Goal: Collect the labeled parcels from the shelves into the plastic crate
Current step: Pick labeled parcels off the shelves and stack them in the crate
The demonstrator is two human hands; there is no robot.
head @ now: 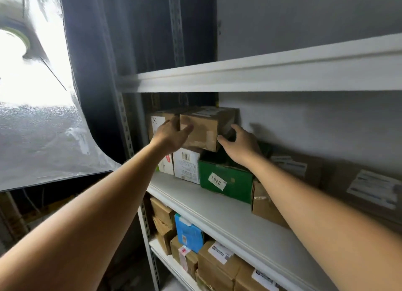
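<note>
Reaching to the middle white metal shelf [217,208], we are at the picking step. A brown cardboard parcel [202,129] with a pale label on top sits uppermost in the stack at the shelf's left end. Our left hand [171,134] pinches its left front edge, with the thumb on the front face and the fingers tucked round the side. Our right hand [239,145] curls round its right face, with the thumb at the lower front corner. The parcel appears to rest on the stack, not yet lifted. We judge that the next move calls for a level pull towards us, clear of the neighbouring brown box marked with a cross [157,122]. A carry to the plastic crate, which is out of view, would follow. On this end of the shelf we count two brown boxes above, two white cartons [187,164] beneath and one green box [226,179]. Parcels further right are blurred. On the shelf below we count one blue packet [189,232] among several brown boxes.
</note>
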